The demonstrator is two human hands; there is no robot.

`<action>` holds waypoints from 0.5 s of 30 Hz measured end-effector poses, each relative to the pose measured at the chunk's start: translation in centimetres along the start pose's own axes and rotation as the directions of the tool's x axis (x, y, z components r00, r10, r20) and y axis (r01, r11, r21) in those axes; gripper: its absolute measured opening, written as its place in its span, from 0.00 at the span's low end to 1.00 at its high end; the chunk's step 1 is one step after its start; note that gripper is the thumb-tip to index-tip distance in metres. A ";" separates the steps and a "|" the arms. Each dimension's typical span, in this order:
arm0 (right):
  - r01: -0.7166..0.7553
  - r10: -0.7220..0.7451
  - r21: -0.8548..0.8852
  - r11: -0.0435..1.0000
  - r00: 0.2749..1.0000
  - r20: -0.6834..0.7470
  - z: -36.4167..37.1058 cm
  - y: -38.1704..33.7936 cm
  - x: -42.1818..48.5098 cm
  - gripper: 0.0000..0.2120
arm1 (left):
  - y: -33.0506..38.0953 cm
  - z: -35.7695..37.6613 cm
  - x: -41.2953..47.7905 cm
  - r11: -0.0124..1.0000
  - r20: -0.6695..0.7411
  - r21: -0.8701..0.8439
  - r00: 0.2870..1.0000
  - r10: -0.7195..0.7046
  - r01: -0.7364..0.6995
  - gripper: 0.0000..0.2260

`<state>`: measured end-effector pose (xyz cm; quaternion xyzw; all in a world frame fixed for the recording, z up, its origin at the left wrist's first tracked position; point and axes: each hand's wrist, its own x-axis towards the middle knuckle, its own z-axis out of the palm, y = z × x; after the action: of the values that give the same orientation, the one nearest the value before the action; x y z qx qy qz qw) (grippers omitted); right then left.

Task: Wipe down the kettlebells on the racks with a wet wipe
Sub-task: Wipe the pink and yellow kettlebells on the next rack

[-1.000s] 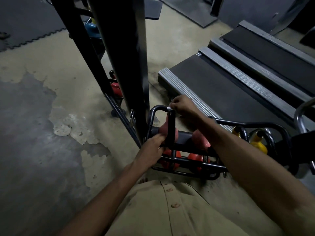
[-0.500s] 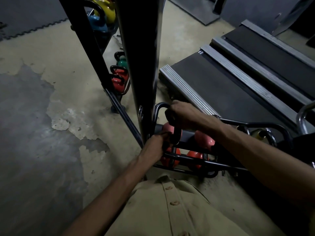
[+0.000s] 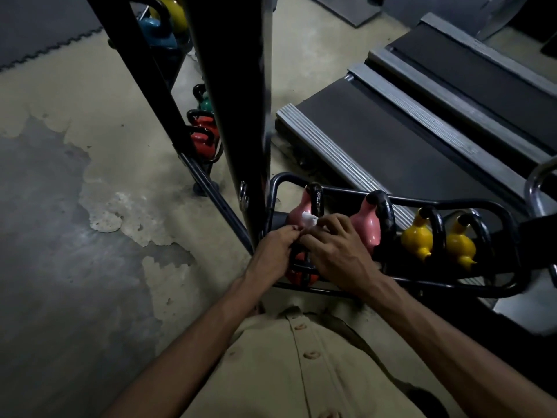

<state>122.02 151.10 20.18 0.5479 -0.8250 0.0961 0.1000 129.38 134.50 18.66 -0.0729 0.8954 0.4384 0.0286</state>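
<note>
- Right hand (image 3: 334,248) dropping from top of black loop handle (image 3: 316,199) on leftmost pink rounded kettlebell (image 3: 300,211), where it was rubbing a second ago.
- Left hand (image 3: 271,251) releasing handle too.
- Both hands now meeting just in front of bell, fingers curled, pinching small crumpled white wet wipe (image 3: 309,220).
- Bell sitting at left end of black tubular steel rack (image 3: 482,206).
- Judging: handle pass finishing, wipe probably being refolded for body.

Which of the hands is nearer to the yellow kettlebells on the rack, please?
Right. The right hand lies just left of the yellow kettlebells, with one pink kettlebell between; the left hand is farther left, near the black upright post.
</note>
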 end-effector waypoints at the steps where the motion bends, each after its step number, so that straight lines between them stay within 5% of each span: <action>1: -0.005 0.005 -0.009 1.000 1.000 -0.020 0.2 -0.4 -0.2 0.12 | -0.1 -0.2 0.1 0.999 -0.016 0.043 1.000 0.011 -0.011 0.15; 11: -0.029 0.035 0.060 0.998 0.993 -0.111 2.4 -1.8 -2.6 0.11 | -1.1 0.0 0.6 0.996 -0.013 0.092 1.000 -0.002 0.003 0.22; 15: -0.172 0.218 0.268 0.948 0.964 -0.153 2.7 -3.3 -3.2 0.10 | -1.4 -0.1 0.6 0.996 0.005 0.088 1.000 0.009 -0.009 0.20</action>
<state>126.10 151.99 16.83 0.4604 -0.8438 0.2592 0.0938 128.98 133.53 17.52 -0.0663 0.9141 0.3988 0.0320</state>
